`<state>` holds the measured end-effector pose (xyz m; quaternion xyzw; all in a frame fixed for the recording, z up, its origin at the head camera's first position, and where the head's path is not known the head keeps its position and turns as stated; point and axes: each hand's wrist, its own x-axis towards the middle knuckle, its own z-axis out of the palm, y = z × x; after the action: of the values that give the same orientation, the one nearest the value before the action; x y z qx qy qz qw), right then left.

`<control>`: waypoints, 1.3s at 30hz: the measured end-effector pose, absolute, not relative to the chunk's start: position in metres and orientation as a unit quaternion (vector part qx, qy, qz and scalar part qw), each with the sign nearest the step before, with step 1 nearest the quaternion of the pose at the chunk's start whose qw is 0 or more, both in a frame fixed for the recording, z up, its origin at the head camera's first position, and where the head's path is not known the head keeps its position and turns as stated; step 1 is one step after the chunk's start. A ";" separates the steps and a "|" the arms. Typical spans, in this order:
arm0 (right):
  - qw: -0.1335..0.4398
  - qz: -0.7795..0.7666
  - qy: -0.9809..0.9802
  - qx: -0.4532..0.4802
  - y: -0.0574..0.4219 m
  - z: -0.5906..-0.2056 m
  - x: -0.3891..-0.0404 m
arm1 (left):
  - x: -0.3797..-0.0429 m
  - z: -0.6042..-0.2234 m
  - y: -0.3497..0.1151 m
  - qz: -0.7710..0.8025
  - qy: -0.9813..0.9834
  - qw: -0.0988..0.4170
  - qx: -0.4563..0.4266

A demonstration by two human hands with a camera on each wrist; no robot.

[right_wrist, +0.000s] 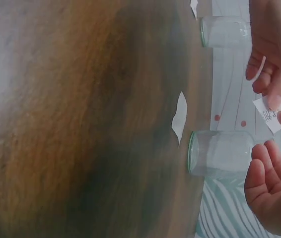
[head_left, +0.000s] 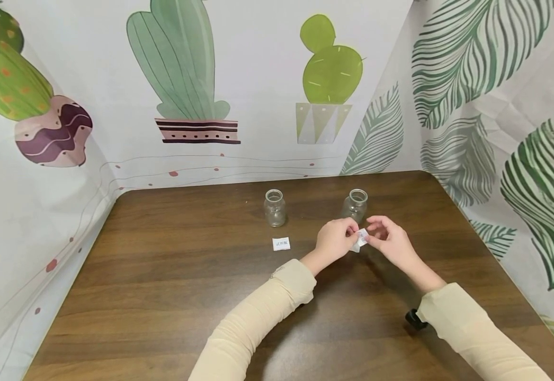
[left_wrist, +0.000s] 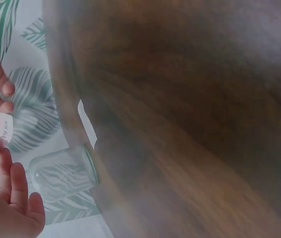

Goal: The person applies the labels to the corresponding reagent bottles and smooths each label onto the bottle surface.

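Between both hands is a small white paper label (head_left: 362, 237) with printed characters, raised above the tabletop. The left hand (head_left: 336, 239) pinches its left side with thumb and finger. From the other side the right hand (head_left: 393, 243) pinches it too, its other fingers spread loosely in the right wrist view. Just behind the hands stands an uncapped clear glass jar (head_left: 355, 203), upright, its lower part partly covered by the left hand in the head view. Below the held label, a white paper slip (right_wrist: 179, 119) lies on the table in front of that jar.
A second uncapped glass jar (head_left: 275, 209) stands upright to the left, with another printed white label (head_left: 280, 243) lying flat in front of it. The brown wooden table (head_left: 172, 275) meets a wall hanging (head_left: 258, 95) with cactus and leaf prints at its back and sides.
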<state>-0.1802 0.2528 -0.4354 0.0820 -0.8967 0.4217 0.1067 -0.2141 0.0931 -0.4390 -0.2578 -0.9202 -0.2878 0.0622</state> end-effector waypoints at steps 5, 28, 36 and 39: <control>0.064 0.428 -0.900 0.045 0.255 -0.436 -0.184 | -0.216 -0.444 0.094 -0.378 -0.903 0.030 -0.202; 0.084 0.423 -0.902 -0.004 0.263 -0.466 -0.219 | -0.242 -0.451 0.109 -0.278 -0.953 0.030 -0.120; 0.094 0.402 -0.911 -0.005 0.261 -0.469 -0.229 | -0.248 -0.448 0.116 -0.260 -0.963 0.028 -0.072; 0.094 0.398 -0.913 -0.010 0.260 -0.470 -0.231 | -0.249 -0.450 0.117 -0.261 -0.963 0.024 -0.066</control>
<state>-0.2307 0.2602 -0.4697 -0.0097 -0.9126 0.3977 0.0942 -0.2494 0.1170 -0.4498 -0.0664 -0.9628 -0.2609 0.0243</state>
